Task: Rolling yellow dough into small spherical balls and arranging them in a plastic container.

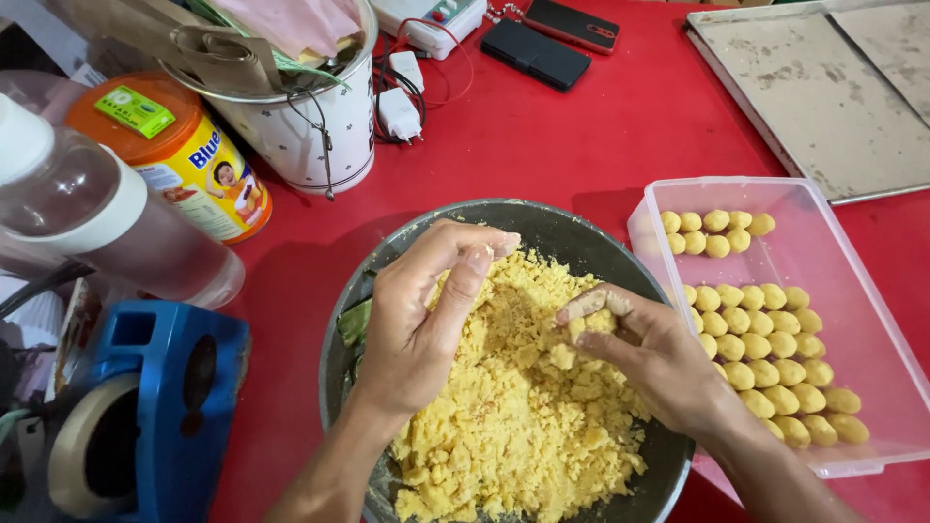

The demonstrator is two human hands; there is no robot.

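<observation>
Filling the metal bowl (542,218) on the red worktop (581,126) is a heap of yellow crumbly dough (513,416) — coarse, dry-looking, loose. The left hand (421,320) hovers over it, fingers curled and pinched together, gripping nothing I can see. The right hand (649,353) pinches a small lump (593,323) of dough at its fingertips. Just beside the bowl, a clear tub (872,339) holds rows of little yellow balls (765,373).
</observation>
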